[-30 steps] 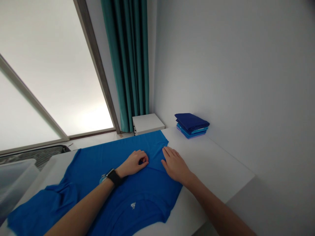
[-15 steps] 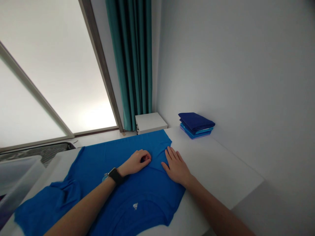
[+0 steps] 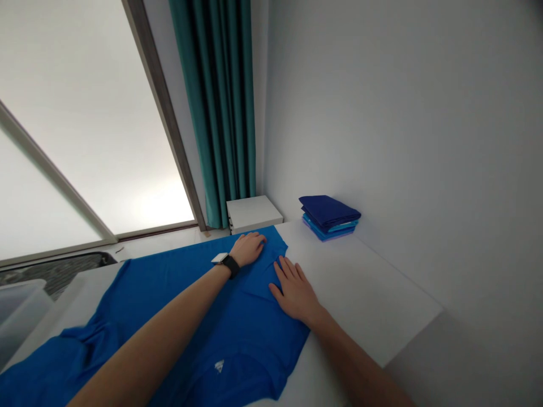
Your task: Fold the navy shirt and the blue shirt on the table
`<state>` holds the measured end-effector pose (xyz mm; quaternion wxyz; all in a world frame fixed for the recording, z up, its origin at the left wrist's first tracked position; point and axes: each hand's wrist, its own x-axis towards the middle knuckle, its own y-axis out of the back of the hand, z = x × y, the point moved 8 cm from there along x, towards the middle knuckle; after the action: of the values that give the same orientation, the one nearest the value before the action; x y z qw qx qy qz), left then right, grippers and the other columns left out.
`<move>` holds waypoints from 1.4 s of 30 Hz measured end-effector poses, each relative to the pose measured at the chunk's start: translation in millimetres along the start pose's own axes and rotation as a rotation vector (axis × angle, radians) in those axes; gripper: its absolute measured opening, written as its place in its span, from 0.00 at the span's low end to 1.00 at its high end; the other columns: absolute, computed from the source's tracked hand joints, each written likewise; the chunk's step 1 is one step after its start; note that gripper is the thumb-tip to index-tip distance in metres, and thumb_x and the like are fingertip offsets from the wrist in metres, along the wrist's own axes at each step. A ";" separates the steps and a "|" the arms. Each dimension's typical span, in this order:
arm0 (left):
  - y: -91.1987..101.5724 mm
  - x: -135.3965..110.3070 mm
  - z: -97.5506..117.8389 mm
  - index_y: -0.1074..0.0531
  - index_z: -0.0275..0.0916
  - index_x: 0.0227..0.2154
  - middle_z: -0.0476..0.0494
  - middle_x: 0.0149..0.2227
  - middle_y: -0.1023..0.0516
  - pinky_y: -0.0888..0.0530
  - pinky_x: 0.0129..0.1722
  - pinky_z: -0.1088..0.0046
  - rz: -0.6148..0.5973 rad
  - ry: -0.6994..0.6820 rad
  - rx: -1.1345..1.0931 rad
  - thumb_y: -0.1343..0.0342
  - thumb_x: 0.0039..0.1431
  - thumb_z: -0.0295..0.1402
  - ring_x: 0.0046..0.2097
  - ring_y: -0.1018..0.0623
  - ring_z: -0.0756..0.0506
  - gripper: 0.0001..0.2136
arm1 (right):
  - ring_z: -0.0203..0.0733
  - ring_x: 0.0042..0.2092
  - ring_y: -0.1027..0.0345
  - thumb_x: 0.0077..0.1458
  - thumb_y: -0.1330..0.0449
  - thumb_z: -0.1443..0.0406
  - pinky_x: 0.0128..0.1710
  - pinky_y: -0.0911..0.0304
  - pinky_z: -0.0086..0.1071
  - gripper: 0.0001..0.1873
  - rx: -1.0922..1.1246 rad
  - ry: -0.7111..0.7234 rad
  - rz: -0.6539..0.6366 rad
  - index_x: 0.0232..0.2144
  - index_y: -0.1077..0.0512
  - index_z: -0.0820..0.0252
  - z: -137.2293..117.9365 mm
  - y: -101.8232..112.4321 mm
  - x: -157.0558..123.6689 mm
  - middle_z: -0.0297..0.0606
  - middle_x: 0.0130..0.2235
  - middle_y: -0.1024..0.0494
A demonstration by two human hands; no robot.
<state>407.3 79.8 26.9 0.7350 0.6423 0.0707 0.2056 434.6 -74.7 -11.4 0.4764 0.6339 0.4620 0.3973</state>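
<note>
And here's the left arm point(image 3: 169, 339), stretched long from the bottom edge across the blue T-shirt point(image 3: 250, 316), watch point(image 3: 231, 265) on the wrist, the left grip point(image 3: 247, 249) back-up near the shirt's far edge. Fingers bend down over the cloth, touching it; whether they're pinching any, there's no telling from this angle. Over to the right arm point(image 3: 352, 359), angling in from lower right: the right grip point(image 3: 296, 289) lies flat, fingers fanned, thumb out wide, clasping nothing, pressed to the shirt's right side. The shirt itself is spread over the white bench point(image 3: 360, 299), rumpled at its left, white logo point(image 3: 219, 366) towards the wearer. Beyond the right grip, a folded stack point(image 3: 330, 217), dark blue on top, sits beside the wall point(image 3: 403, 141).
</note>
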 end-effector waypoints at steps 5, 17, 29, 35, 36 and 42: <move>-7.2 14.0 5.0 0.27 0.41 0.40 0.40 0.42 0.27 0.30 0.42 0.65 -0.047 -0.020 -0.020 0.53 0.62 0.32 0.44 0.25 0.40 0.10 | 0.49 0.69 0.64 0.65 0.59 0.52 0.67 0.66 0.49 0.34 0.032 -0.007 -0.023 0.66 0.49 0.65 1.3 -0.1 0.2 0.45 0.69 0.56; -14.4 20.5 1.3 0.31 0.39 0.33 0.43 0.38 0.26 0.30 0.42 0.70 -0.009 -0.049 -0.169 0.51 0.60 0.29 0.40 0.25 0.45 0.04 | 0.50 0.68 0.61 0.64 0.57 0.54 0.67 0.66 0.48 0.32 0.017 -0.016 0.025 0.65 0.45 0.63 -0.9 6.1 -2.6 0.45 0.68 0.51; -16.0 10.3 2.4 0.33 0.41 0.40 0.44 0.42 0.25 0.31 0.39 0.70 0.081 0.038 -0.095 0.55 0.64 0.27 0.41 0.25 0.44 0.07 | 0.50 0.69 0.66 0.65 0.60 0.53 0.66 0.67 0.51 0.33 -0.012 -0.032 -0.005 0.66 0.50 0.65 1.5 -0.8 -10.1 0.45 0.69 0.57; -6.1 5.2 13.1 0.31 0.39 0.43 0.40 0.44 0.27 0.32 0.45 0.64 0.125 0.062 0.006 0.58 0.66 0.27 0.46 0.27 0.41 0.11 | 0.50 0.69 0.62 0.64 0.57 0.56 0.66 0.65 0.50 0.32 0.010 -0.037 -0.011 0.65 0.47 0.65 1.1 4.2 -11.1 0.45 0.69 0.54; -2.4 3.1 18.4 0.31 0.39 0.44 0.39 0.45 0.27 0.32 0.47 0.63 0.144 0.046 0.038 0.58 0.66 0.27 0.47 0.28 0.41 0.11 | 0.49 0.68 0.60 0.64 0.56 0.58 0.66 0.64 0.49 0.30 0.015 -0.049 0.000 0.64 0.44 0.65 3.4 7.1 -10.3 0.45 0.68 0.51; -3.7 -25.2 69.2 0.38 0.37 0.58 0.37 0.58 0.32 0.35 0.54 0.61 0.121 -0.151 0.101 0.57 0.67 0.37 0.57 0.33 0.40 0.20 | 0.47 0.65 0.50 0.62 0.58 0.66 0.65 0.55 0.42 0.27 0.005 -0.196 0.098 0.61 0.39 0.68 35.3 23.1 -5.0 0.46 0.63 0.39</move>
<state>410.7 6.2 30.7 0.6911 0.6952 -0.0135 0.1971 471.5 -90.6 2.6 0.4979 0.6927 0.3824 0.3551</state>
